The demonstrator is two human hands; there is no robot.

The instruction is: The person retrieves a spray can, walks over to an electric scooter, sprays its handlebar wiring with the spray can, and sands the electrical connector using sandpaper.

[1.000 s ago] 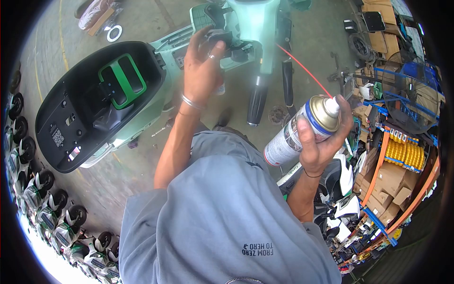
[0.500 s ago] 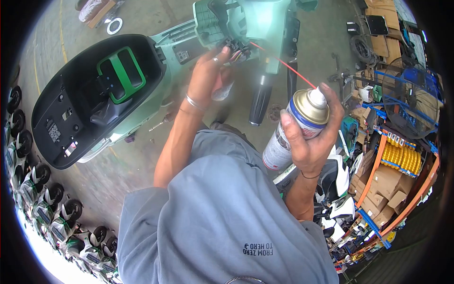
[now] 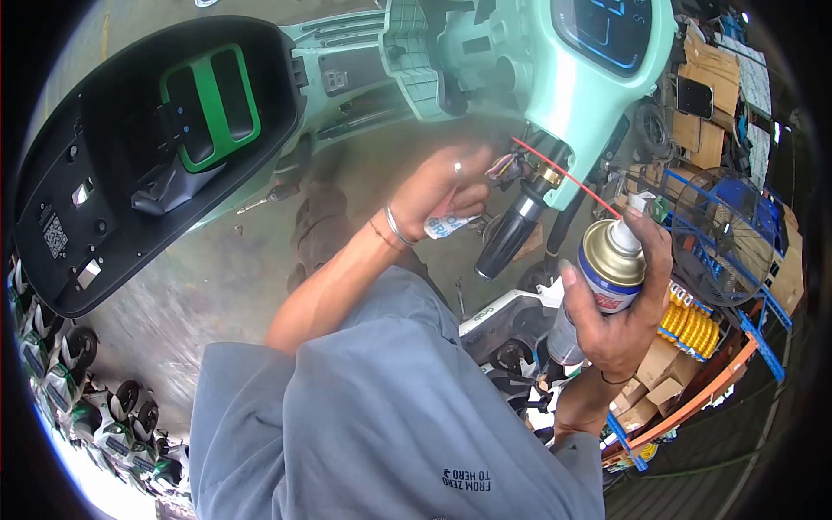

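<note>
My right hand (image 3: 620, 321) is closed round a spray can (image 3: 614, 253) with a gold-coloured top, its index finger on the white nozzle. From the nozzle a thin red straw (image 3: 568, 178) runs to a small dark part with coloured wires (image 3: 510, 166) beneath the scooter's handlebar cover. My left hand (image 3: 442, 186), wearing a ring, is closed at that wired part, and its fingertips are blurred by mist. Its lower fingers also hold a printed wrapper (image 3: 446, 225). Just right of it sticks out a black handlebar grip (image 3: 511, 238).
The mint-green handlebar cover (image 3: 563, 95) carries a lit display (image 3: 602, 30). A black seat tub (image 3: 113, 173) with a green handle (image 3: 212, 108) lies at left. Right stand a fan (image 3: 724, 234) and a rack (image 3: 693, 407) with cartons and yellow springs (image 3: 691, 329). Several scooters (image 3: 108, 425) line the lower left.
The view has shifted, bringing the display into sight. Both hands appear further right and lower, still holding the can and the wired part. The straw tip stays at the wired part.
</note>
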